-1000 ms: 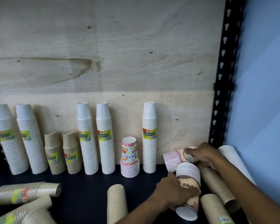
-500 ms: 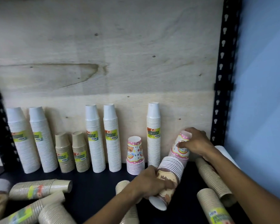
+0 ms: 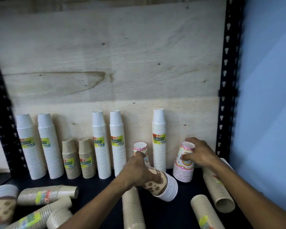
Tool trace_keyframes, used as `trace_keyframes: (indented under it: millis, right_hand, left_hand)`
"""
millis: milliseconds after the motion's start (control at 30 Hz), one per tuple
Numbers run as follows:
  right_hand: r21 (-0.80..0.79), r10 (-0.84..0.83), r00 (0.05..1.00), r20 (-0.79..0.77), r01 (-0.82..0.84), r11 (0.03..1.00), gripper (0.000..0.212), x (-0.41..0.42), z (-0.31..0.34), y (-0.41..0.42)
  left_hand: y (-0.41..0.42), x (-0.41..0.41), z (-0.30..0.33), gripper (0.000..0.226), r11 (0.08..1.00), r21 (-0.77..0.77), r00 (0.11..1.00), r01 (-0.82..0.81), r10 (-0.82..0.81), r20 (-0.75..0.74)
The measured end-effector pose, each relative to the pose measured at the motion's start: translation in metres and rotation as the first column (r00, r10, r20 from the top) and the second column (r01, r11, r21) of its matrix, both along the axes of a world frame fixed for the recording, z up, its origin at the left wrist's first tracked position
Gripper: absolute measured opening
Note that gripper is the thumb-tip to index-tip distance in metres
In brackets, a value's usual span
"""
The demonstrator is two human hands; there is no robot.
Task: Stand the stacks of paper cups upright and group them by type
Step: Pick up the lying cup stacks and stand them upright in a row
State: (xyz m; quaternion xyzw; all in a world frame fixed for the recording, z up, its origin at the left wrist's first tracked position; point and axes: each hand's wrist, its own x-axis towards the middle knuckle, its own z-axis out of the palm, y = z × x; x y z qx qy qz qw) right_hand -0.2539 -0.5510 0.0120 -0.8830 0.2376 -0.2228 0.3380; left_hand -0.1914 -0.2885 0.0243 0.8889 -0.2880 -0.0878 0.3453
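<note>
Pink cup stack under right hand

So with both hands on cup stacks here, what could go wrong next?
The right hand holds a pink patterned stack apart from its match, a white stack between; it might stay ungrouped. The left hand tilts a brown-printed stack whose swing could topple that match.

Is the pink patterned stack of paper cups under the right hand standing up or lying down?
Upright. The pink patterned stack of paper cups stands rims-down on the dark shelf, with the right hand gripping its top.
</note>
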Motion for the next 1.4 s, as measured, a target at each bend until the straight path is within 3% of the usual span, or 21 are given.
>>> trace_keyframes:
  millis: [67, 233, 433, 767, 967, 1100, 1267, 1400]
  right_hand:
    - [0.004, 0.012, 1.000, 0.013, -0.012, 1.000, 0.083, 0.001, -0.002, 0.000]
    - [-0.007, 0.039, 0.999, 0.038, -0.039, 0.999, 0.080, 0.007, -0.004, 0.002]
    - [0.003, 0.057, 0.997, 0.059, -0.058, 0.998, 0.075, 0.010, -0.009, 0.003]
    - [0.037, 0.104, 0.988, 0.115, -0.109, 0.993, 0.064, -0.001, -0.015, 0.004]
    - [0.000, 0.173, 0.975, 0.136, -0.175, 0.985, 0.074, -0.010, -0.019, 0.009]
    - [-0.084, 0.224, 0.968, 0.114, -0.215, 0.973, 0.063, -0.012, -0.020, 0.008]
    - [-0.084, 0.269, 0.958, 0.098, -0.261, 0.962, 0.057, -0.005, -0.026, 0.003]
    - [-0.049, 0.271, 0.960, 0.072, -0.268, 0.962, 0.059, -0.008, -0.024, 0.004]
  left_hand:
    - [-0.001, 0.001, 0.003, 0.109, 0.999, -0.048, 1.000, -0.007, 0.008, 0.023]
    - [-0.006, -0.004, 0.009, 0.099, 0.993, -0.113, 0.966, 0.033, -0.003, 0.258]
    - [-0.017, -0.001, -0.004, 0.087, 0.980, -0.187, 0.940, 0.059, 0.008, 0.341]
    - [-0.024, 0.006, -0.025, 0.066, 0.972, -0.198, 0.929, 0.128, -0.048, 0.366]
    - [-0.013, 0.013, -0.032, 0.075, 0.969, -0.148, 0.914, 0.196, -0.126, 0.386]
    - [-0.008, 0.021, -0.033, 0.074, 0.962, -0.150, 0.924, 0.228, -0.164, 0.346]
    - [-0.010, 0.032, -0.039, 0.073, 0.955, -0.164, 0.931, 0.249, -0.189, 0.313]
    - [-0.006, 0.029, -0.037, 0.075, 0.966, -0.128, 0.914, 0.223, -0.162, 0.372]
